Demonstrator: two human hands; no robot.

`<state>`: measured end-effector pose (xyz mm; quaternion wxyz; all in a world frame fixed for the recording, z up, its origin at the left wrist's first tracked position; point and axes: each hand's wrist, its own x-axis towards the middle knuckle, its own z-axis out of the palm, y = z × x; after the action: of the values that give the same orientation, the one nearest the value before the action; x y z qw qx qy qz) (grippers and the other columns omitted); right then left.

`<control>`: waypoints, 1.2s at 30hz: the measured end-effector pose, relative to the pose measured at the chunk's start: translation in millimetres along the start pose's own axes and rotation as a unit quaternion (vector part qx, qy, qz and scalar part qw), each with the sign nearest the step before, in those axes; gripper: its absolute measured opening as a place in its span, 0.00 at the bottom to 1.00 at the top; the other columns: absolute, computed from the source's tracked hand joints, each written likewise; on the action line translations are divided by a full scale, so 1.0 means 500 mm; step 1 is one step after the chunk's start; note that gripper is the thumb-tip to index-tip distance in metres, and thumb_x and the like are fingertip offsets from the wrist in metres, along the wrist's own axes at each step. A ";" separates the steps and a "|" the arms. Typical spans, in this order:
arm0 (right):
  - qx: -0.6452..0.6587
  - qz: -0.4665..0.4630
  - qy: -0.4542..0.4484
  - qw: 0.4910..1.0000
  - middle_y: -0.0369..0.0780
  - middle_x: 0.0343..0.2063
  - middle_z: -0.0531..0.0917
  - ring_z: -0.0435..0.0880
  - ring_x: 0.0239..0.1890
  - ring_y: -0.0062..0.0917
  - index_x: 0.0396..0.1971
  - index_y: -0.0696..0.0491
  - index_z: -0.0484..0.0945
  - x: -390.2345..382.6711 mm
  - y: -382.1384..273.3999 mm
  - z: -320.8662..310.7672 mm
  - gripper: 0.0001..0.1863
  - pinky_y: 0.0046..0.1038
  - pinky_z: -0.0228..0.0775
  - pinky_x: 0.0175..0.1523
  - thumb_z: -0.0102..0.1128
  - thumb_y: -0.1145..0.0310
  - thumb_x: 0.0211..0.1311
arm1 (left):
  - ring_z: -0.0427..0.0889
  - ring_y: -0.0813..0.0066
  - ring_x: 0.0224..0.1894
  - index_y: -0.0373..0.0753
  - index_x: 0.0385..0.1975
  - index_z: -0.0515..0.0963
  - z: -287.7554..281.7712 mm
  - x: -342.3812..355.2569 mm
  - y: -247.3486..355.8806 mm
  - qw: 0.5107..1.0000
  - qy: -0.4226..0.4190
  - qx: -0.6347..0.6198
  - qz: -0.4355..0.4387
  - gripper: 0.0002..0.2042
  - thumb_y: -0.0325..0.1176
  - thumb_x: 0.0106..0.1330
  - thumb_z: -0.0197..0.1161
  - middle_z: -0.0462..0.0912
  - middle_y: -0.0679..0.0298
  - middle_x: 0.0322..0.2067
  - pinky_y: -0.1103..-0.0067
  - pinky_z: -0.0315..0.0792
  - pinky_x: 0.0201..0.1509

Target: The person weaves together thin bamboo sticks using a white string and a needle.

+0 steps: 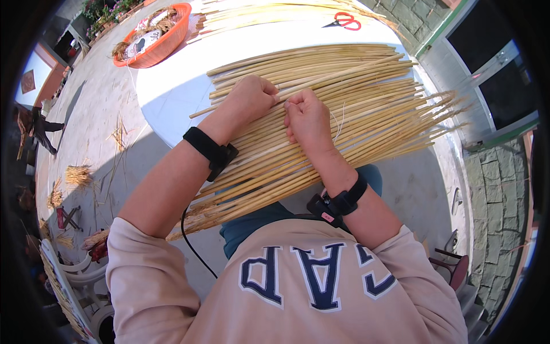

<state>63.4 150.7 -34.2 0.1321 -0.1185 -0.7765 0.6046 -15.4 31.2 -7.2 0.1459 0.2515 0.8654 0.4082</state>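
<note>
A mat of long yellow reed stalks (pixel 355 109), laid side by side, covers the near part of the table and hangs over its front edge. On its far middle, my left hand (pixel 252 98) is closed, with thumb and finger pinched on a single reed stalk (pixel 321 82). Just to the right, my right hand (pixel 311 119) is closed over the mat, its fingertips close to the left ones. A loop of white thread (pixel 342 123) comes out beside this hand; what its curled fingers hold is hidden.
Red-handled scissors (pixel 346 21) lie on the white round table (pixel 166 109) at the far right. An orange basket (pixel 182 28) with bundled material stands at the far left. More stalks (pixel 246 20) lie at the back. A white chair (pixel 91 281) and straw bundles (pixel 78 175) are on the left.
</note>
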 end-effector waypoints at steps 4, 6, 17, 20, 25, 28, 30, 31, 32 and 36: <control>-0.021 0.063 -0.059 0.996 0.40 0.13 0.74 0.76 0.12 0.24 0.25 0.57 0.68 0.008 -0.028 -0.013 0.05 0.24 0.66 0.16 0.51 0.73 0.56 | 0.68 0.84 0.19 0.30 0.24 0.76 0.009 0.001 -0.024 0.999 0.018 0.023 -0.024 0.07 0.30 0.54 0.58 0.73 0.67 0.15 0.83 0.64 0.23; -0.036 0.113 -0.109 0.987 0.41 0.15 0.76 0.77 0.15 0.25 0.26 0.57 0.69 0.017 -0.046 -0.044 0.05 0.26 0.69 0.19 0.51 0.72 0.56 | 0.69 0.83 0.19 0.30 0.22 0.75 0.002 0.009 -0.025 0.999 0.001 0.009 -0.034 0.08 0.31 0.54 0.59 0.73 0.68 0.16 0.83 0.64 0.23; -0.281 -0.101 -0.194 0.934 0.40 0.19 0.79 0.77 0.24 0.28 0.20 0.56 0.79 0.157 -0.053 -0.046 0.06 0.26 0.69 0.33 0.63 0.69 0.41 | 0.77 0.60 0.27 0.33 0.26 0.77 0.005 0.001 0.001 0.987 0.073 0.143 0.021 0.10 0.35 0.51 0.59 0.78 0.53 0.22 0.72 0.69 0.32; -0.203 -0.026 -0.238 0.949 0.39 0.15 0.78 0.76 0.21 0.23 0.19 0.56 0.78 0.176 -0.034 -0.037 0.06 0.24 0.68 0.29 0.63 0.71 0.39 | 0.77 0.59 0.28 0.34 0.26 0.78 0.008 0.003 -0.004 0.982 0.102 0.154 0.032 0.10 0.35 0.51 0.60 0.78 0.52 0.22 0.71 0.70 0.34; -0.141 0.023 -0.245 0.959 0.38 0.14 0.76 0.73 0.19 0.20 0.16 0.56 0.77 0.186 -0.028 -0.031 0.06 0.22 0.66 0.27 0.64 0.71 0.38 | 0.78 0.58 0.30 0.33 0.26 0.78 0.013 -0.003 -0.002 0.982 0.106 0.156 0.020 0.10 0.35 0.51 0.60 0.78 0.52 0.23 0.70 0.70 0.35; -0.205 -0.023 -0.232 0.951 0.40 0.14 0.77 0.75 0.20 0.23 0.16 0.56 0.77 0.183 -0.025 -0.024 0.05 0.24 0.67 0.29 0.63 0.71 0.39 | 0.78 0.58 0.30 0.33 0.25 0.78 0.007 -0.003 0.006 0.983 0.094 0.154 0.014 0.11 0.35 0.52 0.60 0.78 0.52 0.23 0.70 0.70 0.36; -0.268 -0.053 -0.195 0.942 0.43 0.16 0.78 0.78 0.23 0.28 0.17 0.57 0.78 0.163 -0.049 -0.015 0.05 0.27 0.69 0.31 0.63 0.71 0.40 | 0.78 0.58 0.30 0.33 0.25 0.78 0.002 -0.006 0.000 0.986 0.078 0.147 0.001 0.11 0.35 0.52 0.60 0.78 0.51 0.24 0.70 0.70 0.36; -0.268 -0.051 -0.198 0.941 0.43 0.16 0.78 0.78 0.23 0.28 0.17 0.57 0.78 0.158 -0.050 -0.011 0.05 0.27 0.69 0.31 0.63 0.71 0.40 | 0.78 0.58 0.30 0.33 0.25 0.78 0.003 -0.007 -0.005 0.986 0.076 0.149 0.011 0.10 0.35 0.52 0.60 0.78 0.51 0.24 0.70 0.70 0.37; -0.282 -0.059 -0.190 0.938 0.44 0.17 0.78 0.79 0.24 0.30 0.17 0.57 0.78 0.155 -0.050 -0.012 0.05 0.28 0.70 0.32 0.62 0.71 0.40 | 0.78 0.58 0.30 0.33 0.24 0.77 0.004 -0.006 -0.004 0.986 0.074 0.150 0.023 0.10 0.35 0.52 0.60 0.78 0.51 0.24 0.70 0.70 0.37; -0.299 -0.100 -0.170 0.934 0.46 0.19 0.79 0.79 0.26 0.34 0.18 0.57 0.78 0.155 -0.053 -0.008 0.05 0.31 0.70 0.34 0.60 0.71 0.41 | 0.77 0.57 0.30 0.33 0.24 0.77 0.003 -0.007 0.001 0.987 0.062 0.149 0.009 0.10 0.35 0.52 0.59 0.78 0.51 0.23 0.70 0.70 0.37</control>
<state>-8.2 174.7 -2.9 0.0164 0.0306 -0.9401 0.3392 -11.9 30.4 -7.6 0.0496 0.2522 0.9218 0.2902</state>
